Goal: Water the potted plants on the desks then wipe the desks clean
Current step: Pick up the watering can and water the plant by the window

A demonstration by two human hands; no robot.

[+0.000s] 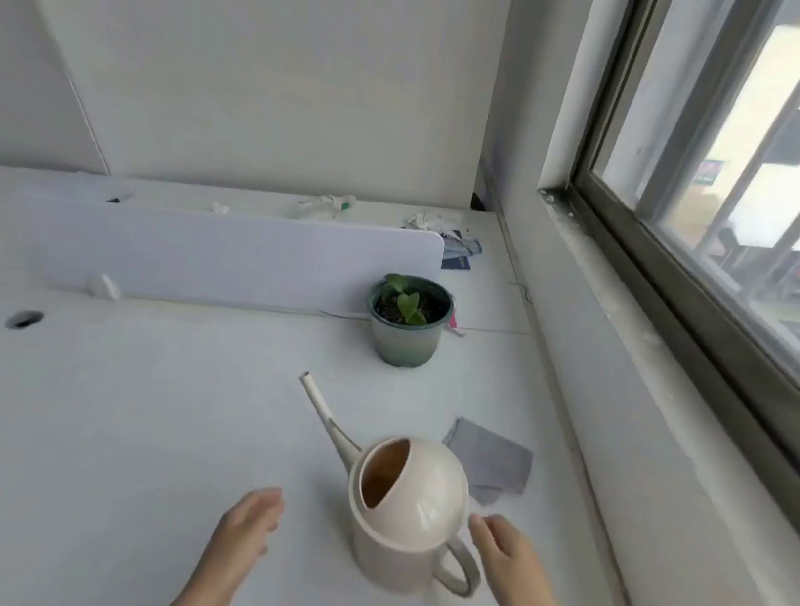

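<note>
Flanking the cream watering can [408,511] (spout aimed far-left), left hand [248,524] and right hand [506,552] hover, fingers loosely spread, gripping nothing.

Clutter [430,227] beyond the divider [228,256] is too blurred to identify; both forearms run off the bottom edge

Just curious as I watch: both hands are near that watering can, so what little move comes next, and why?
Probably the right hand closes on the watering can's handle. It hovers open just beside it, the can stands unheld on the desk, and the potted plant waits beyond its spout.
</note>
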